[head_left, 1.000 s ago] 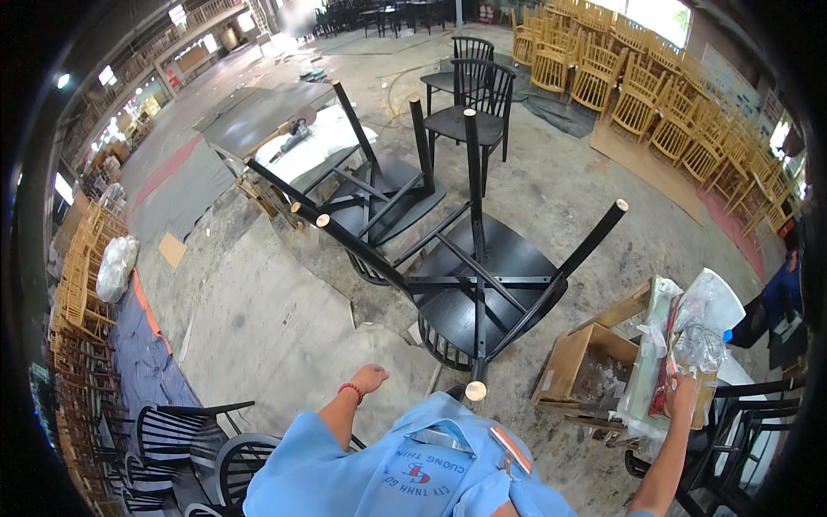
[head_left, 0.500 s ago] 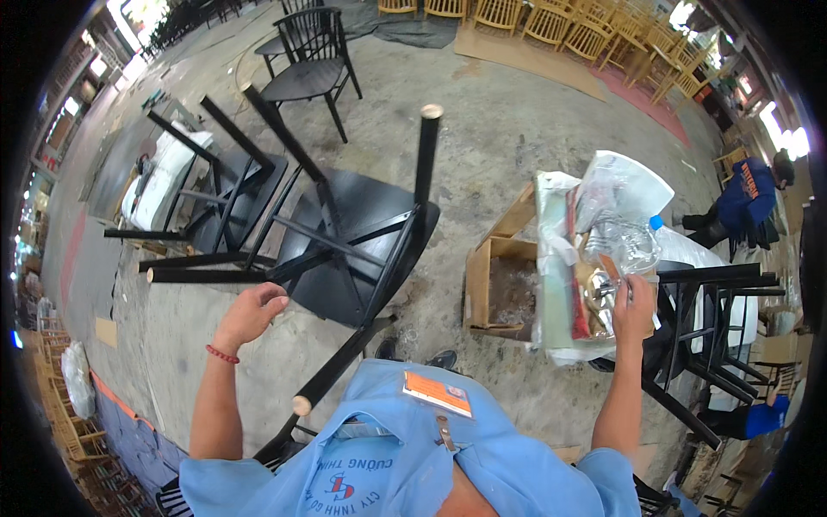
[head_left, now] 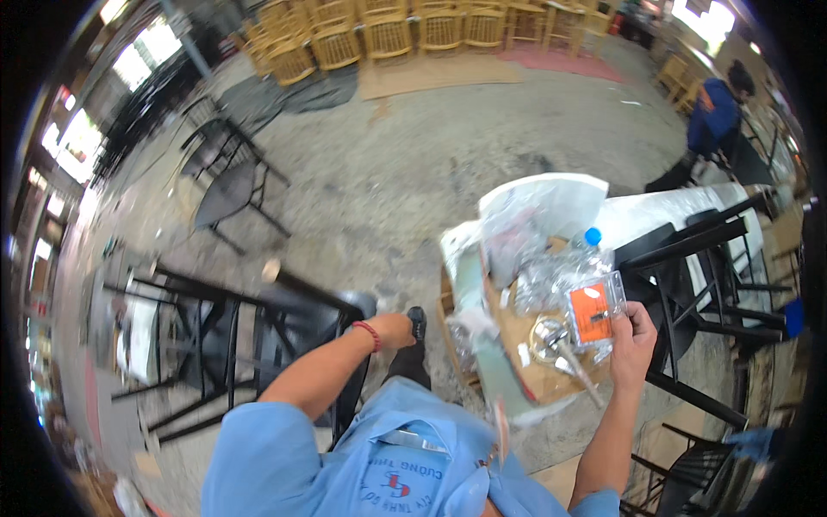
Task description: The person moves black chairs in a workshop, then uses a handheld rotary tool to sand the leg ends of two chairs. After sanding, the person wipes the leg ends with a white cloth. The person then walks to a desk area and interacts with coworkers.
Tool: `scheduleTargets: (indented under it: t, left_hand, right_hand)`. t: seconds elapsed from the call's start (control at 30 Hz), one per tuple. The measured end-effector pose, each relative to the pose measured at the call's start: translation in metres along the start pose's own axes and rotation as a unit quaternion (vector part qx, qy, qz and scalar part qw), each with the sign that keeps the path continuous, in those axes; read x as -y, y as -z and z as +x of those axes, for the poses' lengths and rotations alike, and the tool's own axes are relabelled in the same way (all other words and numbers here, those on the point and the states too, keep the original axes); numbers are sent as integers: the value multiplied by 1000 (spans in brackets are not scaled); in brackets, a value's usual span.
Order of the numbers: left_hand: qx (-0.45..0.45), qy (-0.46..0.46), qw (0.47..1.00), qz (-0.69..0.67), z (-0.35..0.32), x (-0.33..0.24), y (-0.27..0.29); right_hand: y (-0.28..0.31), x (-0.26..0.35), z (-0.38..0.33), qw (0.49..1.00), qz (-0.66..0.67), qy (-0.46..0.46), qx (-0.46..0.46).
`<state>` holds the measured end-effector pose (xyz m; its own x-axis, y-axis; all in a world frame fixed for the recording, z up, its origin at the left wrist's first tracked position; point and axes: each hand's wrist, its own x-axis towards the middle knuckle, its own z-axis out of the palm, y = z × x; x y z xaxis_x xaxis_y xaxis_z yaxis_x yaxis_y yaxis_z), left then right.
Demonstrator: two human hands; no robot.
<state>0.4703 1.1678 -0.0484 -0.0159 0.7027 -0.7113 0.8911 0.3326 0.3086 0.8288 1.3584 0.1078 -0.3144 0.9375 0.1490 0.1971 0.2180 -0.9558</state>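
Note:
Between the thumb and fingers of my right hand [head_left: 634, 334] is a clear plastic packet with an orange card [head_left: 591, 312] in it. The packet is held up over the right side of a small work stand [head_left: 495, 366]. Below it, on the stand's cardboard top, lie a round brass-coloured item [head_left: 543, 336] and a tool with a pale handle [head_left: 579, 369]. My left hand [head_left: 396, 330], with a red bead bracelet at the wrist, hangs beside an upturned black chair [head_left: 314, 295]; its fingers are blurred and partly turned away.
Behind the packet lie crumpled clear plastic and a bottle with a blue cap [head_left: 593, 236]. More upturned black chairs [head_left: 689, 293] stand on the right. A person in dark blue [head_left: 713, 121] bends at the far right. An upright black chair [head_left: 233, 191] stands ahead left; yellow chairs [head_left: 388, 34] line the back.
My view has turned to the right, toward the stand. My left hand has come inward across my front. The orange card in my right hand, earlier nearly edge-on, now faces me.

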Motion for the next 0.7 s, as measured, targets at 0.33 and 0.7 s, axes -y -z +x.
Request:
scheduleTargets:
  t: [0.33,0.7]
  left_hand:
    - [359,-110,914,154,160,150,84]
    - [219,109,965,-96,107,267,83]
  right_hand:
    - [-46,61,53,939,-101,-211,-251]
    - [-71,61,37,907,-19,-116,-403]
